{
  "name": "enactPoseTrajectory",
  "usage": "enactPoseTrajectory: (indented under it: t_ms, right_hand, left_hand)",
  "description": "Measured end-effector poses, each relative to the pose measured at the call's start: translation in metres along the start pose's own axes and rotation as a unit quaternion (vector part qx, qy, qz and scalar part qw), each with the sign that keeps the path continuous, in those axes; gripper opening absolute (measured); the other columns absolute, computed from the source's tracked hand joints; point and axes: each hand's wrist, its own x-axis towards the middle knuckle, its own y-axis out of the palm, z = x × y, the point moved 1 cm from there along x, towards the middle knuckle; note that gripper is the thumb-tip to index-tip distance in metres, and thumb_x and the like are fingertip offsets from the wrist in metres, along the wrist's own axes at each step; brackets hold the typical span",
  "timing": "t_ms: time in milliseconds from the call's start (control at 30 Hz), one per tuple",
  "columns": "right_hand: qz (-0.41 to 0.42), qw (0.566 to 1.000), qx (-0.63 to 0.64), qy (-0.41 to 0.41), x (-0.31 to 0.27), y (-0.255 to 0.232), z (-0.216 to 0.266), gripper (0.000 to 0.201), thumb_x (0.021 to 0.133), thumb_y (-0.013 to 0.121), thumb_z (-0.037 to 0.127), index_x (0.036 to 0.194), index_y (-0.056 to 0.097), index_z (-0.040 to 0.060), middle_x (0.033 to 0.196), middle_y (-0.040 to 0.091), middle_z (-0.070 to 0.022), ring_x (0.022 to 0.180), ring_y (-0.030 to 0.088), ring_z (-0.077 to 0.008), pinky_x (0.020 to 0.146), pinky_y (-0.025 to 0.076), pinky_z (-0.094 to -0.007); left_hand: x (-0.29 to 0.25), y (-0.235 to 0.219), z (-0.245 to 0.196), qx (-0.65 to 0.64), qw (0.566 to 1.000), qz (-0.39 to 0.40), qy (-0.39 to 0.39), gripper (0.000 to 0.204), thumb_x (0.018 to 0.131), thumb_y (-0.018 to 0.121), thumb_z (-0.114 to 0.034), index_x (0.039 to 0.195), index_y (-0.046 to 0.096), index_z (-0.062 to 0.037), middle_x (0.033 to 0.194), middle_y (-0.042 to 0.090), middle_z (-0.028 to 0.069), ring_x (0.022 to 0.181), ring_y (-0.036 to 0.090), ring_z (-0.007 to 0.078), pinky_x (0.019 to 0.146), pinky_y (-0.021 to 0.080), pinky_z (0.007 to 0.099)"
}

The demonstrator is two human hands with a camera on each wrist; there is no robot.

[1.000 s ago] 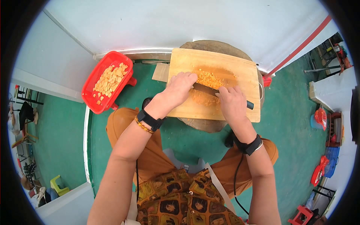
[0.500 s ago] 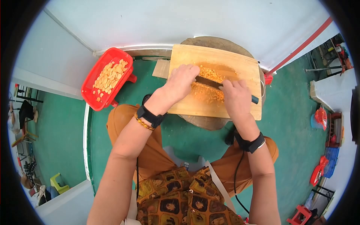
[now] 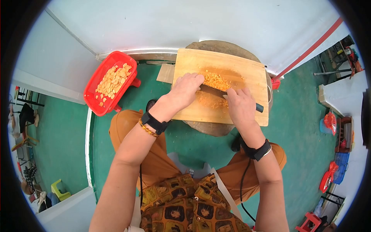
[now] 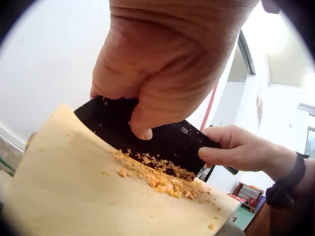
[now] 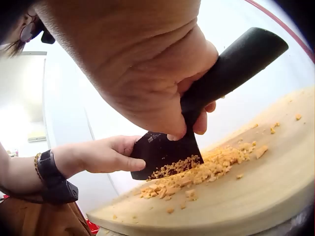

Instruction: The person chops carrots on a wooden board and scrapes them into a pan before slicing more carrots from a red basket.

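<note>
A black cleaver (image 3: 211, 91) stands edge-down on a wooden cutting board (image 3: 189, 62), among finely chopped orange bits (image 3: 216, 82). My left hand (image 3: 185, 89) pinches the blade near its tip end, thumb on one face, as the left wrist view shows. At the other end my right hand (image 3: 241, 106) grips the cleaver where blade meets handle, thumb against the blade; the black handle (image 5: 241, 61) sticks out past the hand. Crumbs cling to the lower blade (image 4: 165, 145). More chopped bits (image 5: 216, 164) lie heaped along the edge in the right wrist view.
The board lies on a round wooden stump (image 3: 214, 129) close to a white wall (image 3: 185, 23). To the left, a red basin (image 3: 91, 94) of thin orange slices (image 3: 114, 81) sits raised on red legs. A flat brown piece (image 3: 165, 73) juts out left of the board.
Half a second ago both hands and the cleaver were farther up the board and slightly right; now they are back nearer me, much as one second ago. Both hands keep their hold.
</note>
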Motion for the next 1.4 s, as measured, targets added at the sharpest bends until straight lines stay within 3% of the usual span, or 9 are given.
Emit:
enactPoseTrajectory:
  t_ms: [467, 567, 767, 867, 1067, 1267, 1400]
  right_hand:
    - [-0.03, 1.0, 0.007, 0.0, 0.005, -0.01, 0.002, 0.016, 0.079, 0.074, 0.021, 0.079, 0.06, 0.0137, 0.072, 0.058, -0.0033, 0.082, 0.058, -0.0259, 0.066, 0.046, -0.041]
    - [-0.015, 1.0, -0.019, -0.004, 0.0, 0.009, -0.001, 0.015, 0.079, 0.073, 0.021, 0.079, 0.06, 0.0139, 0.073, 0.059, -0.0033, 0.081, 0.058, -0.0257, 0.066, 0.046, -0.0411]
    - [-0.018, 1.0, 0.01, 0.005, 0.006, -0.012, 0.003, 0.018, 0.078, 0.077, 0.016, 0.083, 0.06, 0.01, 0.073, 0.06, -0.0056, 0.08, 0.058, -0.028, 0.066, 0.047, -0.0418]
    - [-0.007, 1.0, 0.008, -0.022, -0.001, 0.007, -0.005, 0.015, 0.08, 0.073, 0.021, 0.08, 0.061, 0.0128, 0.074, 0.06, -0.0037, 0.083, 0.059, -0.0266, 0.067, 0.046, -0.042]
    - [-0.011, 1.0, 0.009, 0.006, 0.003, -0.009, 0.001, 0.017, 0.079, 0.074, 0.022, 0.08, 0.061, 0.0123, 0.074, 0.06, -0.0039, 0.083, 0.059, -0.0271, 0.066, 0.046, -0.0419]
    - [0.001, 1.0, 0.002, 0.001, 0.001, 0.004, -0.002, 0.016, 0.079, 0.074, 0.022, 0.079, 0.061, 0.0126, 0.072, 0.06, -0.0036, 0.082, 0.059, -0.0264, 0.066, 0.046, -0.0419]
    - [-0.016, 1.0, 0.005, 0.001, 0.001, -0.002, -0.002, 0.015, 0.079, 0.073, 0.022, 0.079, 0.061, 0.0131, 0.072, 0.06, -0.0034, 0.081, 0.059, -0.0264, 0.066, 0.046, -0.042]
  left_hand:
    - [0.001, -0.014, -0.009, 0.01, 1.0, -0.022, 0.015, 0.018, 0.08, 0.057, 0.007, 0.093, 0.05, -0.0038, 0.091, 0.058, 0.0181, 0.089, 0.055, 0.0416, 0.077, 0.045, 0.0484]
    - [0.0, 0.003, -0.003, 0.012, 1.0, 0.008, -0.027, 0.018, 0.08, 0.057, 0.007, 0.093, 0.05, -0.0035, 0.091, 0.058, 0.0183, 0.092, 0.054, 0.0417, 0.078, 0.045, 0.0481]
    - [0.001, -0.013, -0.008, 0.001, 1.0, -0.02, 0.013, 0.018, 0.08, 0.057, 0.007, 0.094, 0.051, -0.0035, 0.091, 0.058, 0.0181, 0.091, 0.055, 0.0423, 0.077, 0.045, 0.0483]
    - [-0.002, 0.005, 0.003, 0.019, 1.0, 0.011, -0.008, 0.018, 0.08, 0.057, 0.007, 0.094, 0.05, -0.0038, 0.091, 0.058, 0.0185, 0.09, 0.055, 0.0423, 0.077, 0.045, 0.0484]
    - [-0.001, -0.007, -0.005, 0.001, 1.0, -0.027, 0.017, 0.018, 0.08, 0.057, 0.007, 0.094, 0.05, -0.0042, 0.088, 0.058, 0.0182, 0.088, 0.055, 0.0416, 0.075, 0.045, 0.0489]
    - [-0.001, 0.003, 0.0, 0.009, 1.0, 0.005, -0.004, 0.019, 0.081, 0.057, 0.007, 0.094, 0.049, -0.0035, 0.087, 0.057, 0.0179, 0.087, 0.054, 0.0418, 0.074, 0.044, 0.0492]
    - [-0.001, -0.007, -0.007, -0.003, 0.999, -0.034, 0.023, 0.018, 0.081, 0.057, 0.006, 0.094, 0.049, -0.0033, 0.087, 0.057, 0.0182, 0.087, 0.054, 0.042, 0.075, 0.044, 0.0494]
